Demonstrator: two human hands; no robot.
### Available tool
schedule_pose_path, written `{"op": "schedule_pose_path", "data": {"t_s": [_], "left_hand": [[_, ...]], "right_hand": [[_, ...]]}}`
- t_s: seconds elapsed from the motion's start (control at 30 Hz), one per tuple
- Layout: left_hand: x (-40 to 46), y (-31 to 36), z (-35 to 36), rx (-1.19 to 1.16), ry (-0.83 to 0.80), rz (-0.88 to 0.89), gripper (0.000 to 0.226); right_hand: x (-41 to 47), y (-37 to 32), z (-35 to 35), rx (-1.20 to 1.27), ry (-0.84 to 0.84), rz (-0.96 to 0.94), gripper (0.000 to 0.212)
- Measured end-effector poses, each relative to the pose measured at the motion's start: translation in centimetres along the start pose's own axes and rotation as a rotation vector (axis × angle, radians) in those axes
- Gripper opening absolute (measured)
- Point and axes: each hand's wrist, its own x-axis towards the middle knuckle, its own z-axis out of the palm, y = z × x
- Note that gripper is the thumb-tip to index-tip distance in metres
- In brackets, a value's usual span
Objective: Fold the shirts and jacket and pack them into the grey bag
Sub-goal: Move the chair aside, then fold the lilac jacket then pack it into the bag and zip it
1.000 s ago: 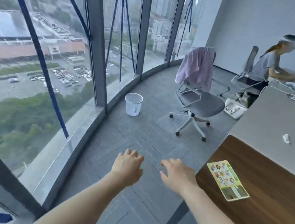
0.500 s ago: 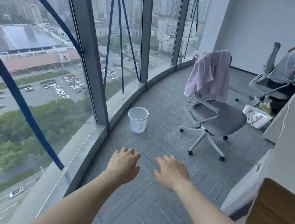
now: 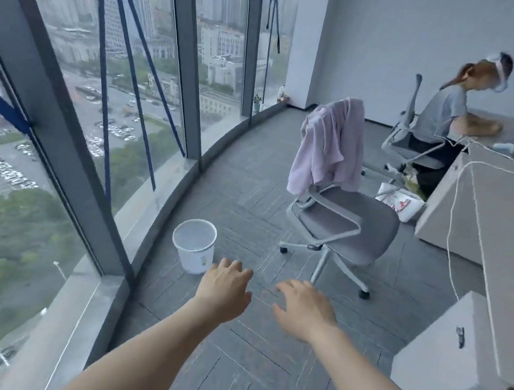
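Observation:
A pale lilac garment (image 3: 330,145) hangs over the backrest of a grey swivel chair (image 3: 348,227) in the middle of the room. My left hand (image 3: 225,289) and my right hand (image 3: 303,310) are stretched out side by side over the grey carpet, palms down, fingers relaxed, holding nothing. Both hands are well short of the chair. No grey bag is in view.
A white bin (image 3: 194,249) stands on the floor by the curved window wall (image 3: 71,122). A long grey desk (image 3: 511,257) and a white cabinet (image 3: 451,351) line the right side. A seated person (image 3: 449,112) works at the far desk. A printed white bag (image 3: 399,203) lies on the floor.
The view has moved forward along the window; the chair with the garment and the bin are closer. The brown table with the sticker sheet has slid out of view. Both hands stay outstretched.

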Motion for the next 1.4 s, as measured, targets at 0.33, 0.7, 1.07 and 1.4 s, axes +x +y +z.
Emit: {"op": "schedule_pose_path", "data": {"t_s": [0.33,0.7,1.07,1.4], "left_hand": [[23.0,-1.1,-2.8,0.035,0.021,0.128,0.044],[45.7,0.2,-6.5,0.022,0.041,0.114,0.044],[69.2,-4.3,-8.7,-0.212,0.147,0.139,0.044],[87.1,-4.2,-13.1,-0.618,-0.031,-0.083,0.066]], "right_hand": [[18.0,9.4,-5.3,0.043,0.075,0.138,0.038],[36.6,21.3,-12.2,0.044,0.096,0.143,0.038],[56.2,29.0,-16.5,0.13,0.218,0.308,0.031],[70.5,36.4,-24.5,0.261,0.403,0.49,0.033]]}}
